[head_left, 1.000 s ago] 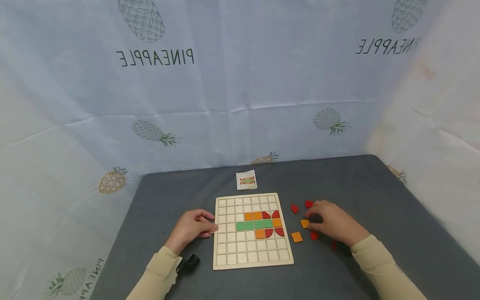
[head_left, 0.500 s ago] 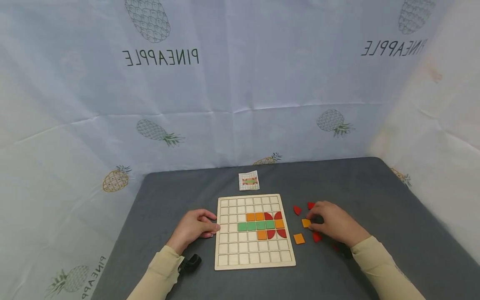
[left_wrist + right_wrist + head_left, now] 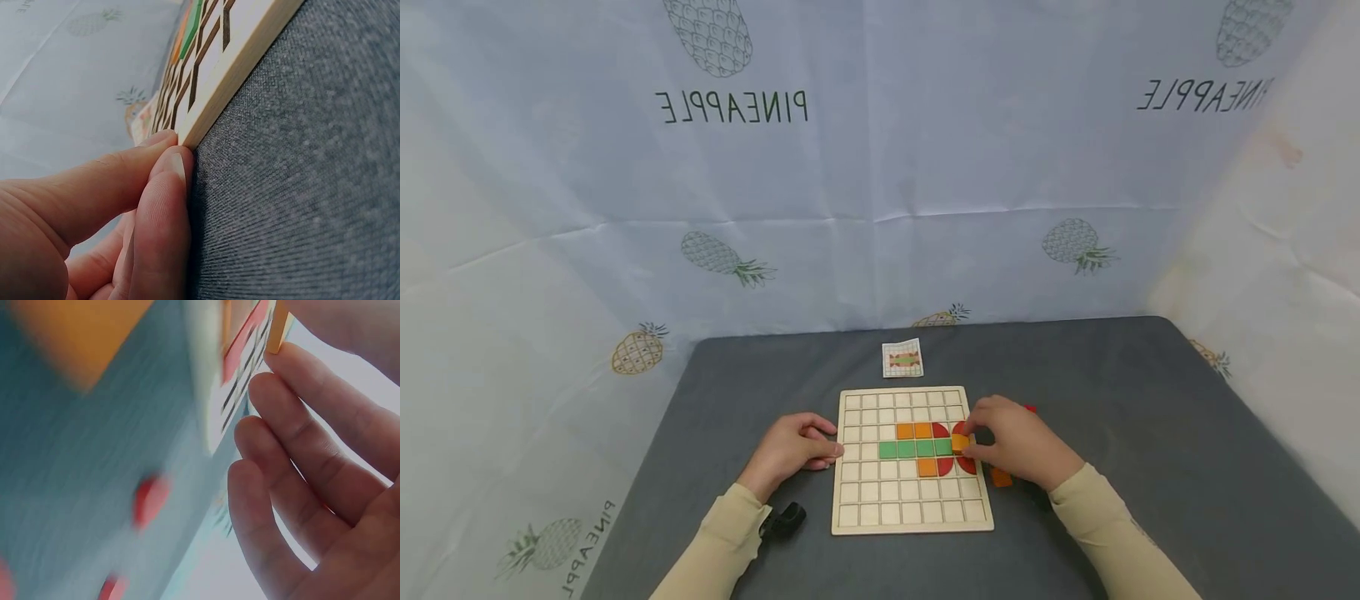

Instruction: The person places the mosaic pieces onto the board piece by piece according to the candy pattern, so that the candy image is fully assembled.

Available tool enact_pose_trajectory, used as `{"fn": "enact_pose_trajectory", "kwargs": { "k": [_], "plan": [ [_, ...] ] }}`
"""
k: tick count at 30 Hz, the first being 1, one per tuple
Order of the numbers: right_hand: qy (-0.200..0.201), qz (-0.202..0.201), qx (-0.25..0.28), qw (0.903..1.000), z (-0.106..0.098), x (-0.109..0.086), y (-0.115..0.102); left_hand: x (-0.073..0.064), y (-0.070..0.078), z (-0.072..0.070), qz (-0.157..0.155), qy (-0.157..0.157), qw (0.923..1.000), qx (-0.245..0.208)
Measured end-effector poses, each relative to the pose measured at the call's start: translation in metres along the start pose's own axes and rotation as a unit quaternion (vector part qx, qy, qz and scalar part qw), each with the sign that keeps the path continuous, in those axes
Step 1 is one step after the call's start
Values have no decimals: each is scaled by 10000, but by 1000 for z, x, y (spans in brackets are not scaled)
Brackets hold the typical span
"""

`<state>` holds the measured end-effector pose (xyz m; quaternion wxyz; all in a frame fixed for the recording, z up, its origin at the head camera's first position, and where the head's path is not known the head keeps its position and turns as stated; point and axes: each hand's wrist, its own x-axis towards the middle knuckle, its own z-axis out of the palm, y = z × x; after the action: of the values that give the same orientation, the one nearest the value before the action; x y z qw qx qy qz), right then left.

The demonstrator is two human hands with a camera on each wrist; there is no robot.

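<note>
A wooden grid board point(image 3: 868, 492) lies on the dark table, partly filled with flat green tiles point(image 3: 916, 449), orange square tiles point(image 3: 927, 467) and red quarter-round tiles point(image 3: 945, 467). My left hand point(image 3: 792, 452) pinches the board's left edge between thumb and finger; the left wrist view shows the fingertips against its wooden rim point(image 3: 234, 81). Over the board's right side, my right hand point(image 3: 1018, 442) pinches an orange square tile point(image 3: 277, 328) between thumb and index finger. The other right fingers are gently bent. Whether that tile touches the board cannot be made out.
Beyond the board lies a small pattern card point(image 3: 902, 360). Right of the board are a loose orange tile point(image 3: 1002, 477) and loose red pieces point(image 3: 150, 500), partly hidden by the right hand. A pineapple-print curtain point(image 3: 850, 167) hangs behind the table.
My right hand has moved left from the loose pieces to the board's right side, carrying the orange tile. The left hand stays at the board's edge.
</note>
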<state>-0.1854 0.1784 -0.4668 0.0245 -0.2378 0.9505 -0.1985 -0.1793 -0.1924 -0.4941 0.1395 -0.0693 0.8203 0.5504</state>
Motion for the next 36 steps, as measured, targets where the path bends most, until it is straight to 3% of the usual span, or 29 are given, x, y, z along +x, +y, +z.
{"fn": "enact_pose_trajectory", "kwargs": {
  "k": [5,12,25,36],
  "plan": [
    [45,-657,124,9978,14,13,-25,1,1,-1,-10,-27,10000,-43],
    [108,-1100,44,9939,25,17,-48,1,1,0,15,-80,10000,-54],
    [220,-1381,-300,9897,33,18,-57,1,0,0,-14,-58,10000,-26],
    [242,-1376,-365,9895,35,18,-59,0,2,1,-76,-30,10000,8]
  ]
}}
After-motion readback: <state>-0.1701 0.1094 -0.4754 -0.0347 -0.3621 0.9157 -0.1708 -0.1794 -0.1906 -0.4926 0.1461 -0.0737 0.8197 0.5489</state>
